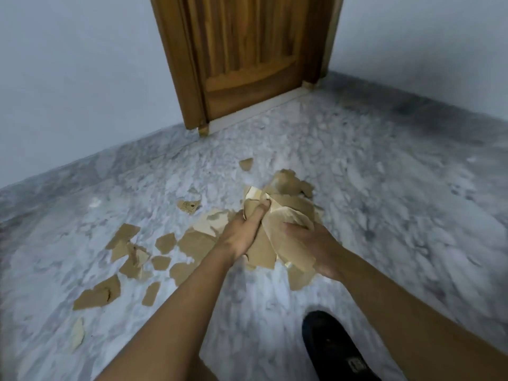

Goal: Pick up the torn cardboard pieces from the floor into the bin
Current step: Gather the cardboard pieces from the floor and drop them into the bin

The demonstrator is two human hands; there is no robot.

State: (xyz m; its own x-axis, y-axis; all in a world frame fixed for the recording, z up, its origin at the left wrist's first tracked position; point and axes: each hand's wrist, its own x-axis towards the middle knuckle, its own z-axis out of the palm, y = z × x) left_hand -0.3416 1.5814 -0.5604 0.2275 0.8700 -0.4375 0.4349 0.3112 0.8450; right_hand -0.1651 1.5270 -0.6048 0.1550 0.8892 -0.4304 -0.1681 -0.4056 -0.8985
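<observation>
Both my hands clasp a bundle of torn brown cardboard pieces (286, 215) held just above the floor at mid-frame. My left hand (242, 232) grips its left side with the thumb pressed on top. My right hand (313, 246) cups its right side from below. Several more torn cardboard pieces (165, 243) lie scattered over the grey marble floor (384, 215) to the left of the bundle, with one small scrap (246, 163) farther off toward the door. No bin is in view.
A shut wooden door (247, 56) stands ahead in a pale wall. A second wall runs along the right. My black shoe (332, 350) rests on the floor at the lower right, beneath my right forearm.
</observation>
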